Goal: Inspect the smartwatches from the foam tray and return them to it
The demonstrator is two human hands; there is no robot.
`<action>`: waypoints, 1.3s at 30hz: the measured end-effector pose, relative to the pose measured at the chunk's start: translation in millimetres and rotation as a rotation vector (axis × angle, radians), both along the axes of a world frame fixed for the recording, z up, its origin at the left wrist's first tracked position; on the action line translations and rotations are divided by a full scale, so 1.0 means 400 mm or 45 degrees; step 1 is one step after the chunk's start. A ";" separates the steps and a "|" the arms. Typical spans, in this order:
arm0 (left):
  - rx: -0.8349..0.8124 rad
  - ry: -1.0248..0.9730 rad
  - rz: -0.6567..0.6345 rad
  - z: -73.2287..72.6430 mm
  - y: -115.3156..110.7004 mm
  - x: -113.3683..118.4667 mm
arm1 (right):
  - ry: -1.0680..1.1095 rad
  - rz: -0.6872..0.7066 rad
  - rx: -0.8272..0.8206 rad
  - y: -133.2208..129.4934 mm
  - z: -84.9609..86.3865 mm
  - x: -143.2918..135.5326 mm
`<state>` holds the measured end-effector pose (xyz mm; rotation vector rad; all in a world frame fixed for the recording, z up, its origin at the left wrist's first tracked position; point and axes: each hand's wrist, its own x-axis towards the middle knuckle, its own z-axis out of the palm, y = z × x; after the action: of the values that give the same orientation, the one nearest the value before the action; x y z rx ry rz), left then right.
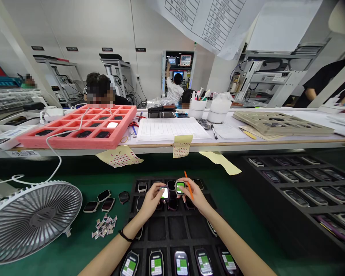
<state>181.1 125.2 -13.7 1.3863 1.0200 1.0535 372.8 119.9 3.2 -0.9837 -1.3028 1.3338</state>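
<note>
My left hand [153, 197] holds a smartwatch body [164, 193] with a lit white and green screen, thumb on its face. Just to the right, my right hand [193, 192] grips a second lit watch [180, 187] and also has an orange stick [189, 185] between its fingers. Both hands are over the far part of a black foam tray [176, 214] with square compartments. Along the tray's near row lie several watches with green and white screens, among them one [181, 263] in the middle. Darker watches sit in the far rows, partly covered by my hands.
A white fan [41, 220] stands at the left, beside loose watches [91, 207] and a pile of small tabs [105, 226]. Another black tray of watches [278, 191] is at the right. The shelf ahead bears a pink tray [71, 142], papers and a beige tray [293, 130]. People are beyond.
</note>
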 end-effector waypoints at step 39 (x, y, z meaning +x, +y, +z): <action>0.110 0.063 -0.128 -0.001 -0.010 0.004 | -0.046 -0.045 -0.017 0.001 -0.002 0.000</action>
<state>182.6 121.2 -13.9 1.5247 0.9392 1.0032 372.8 120.3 2.4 -1.0395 -1.2996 1.3047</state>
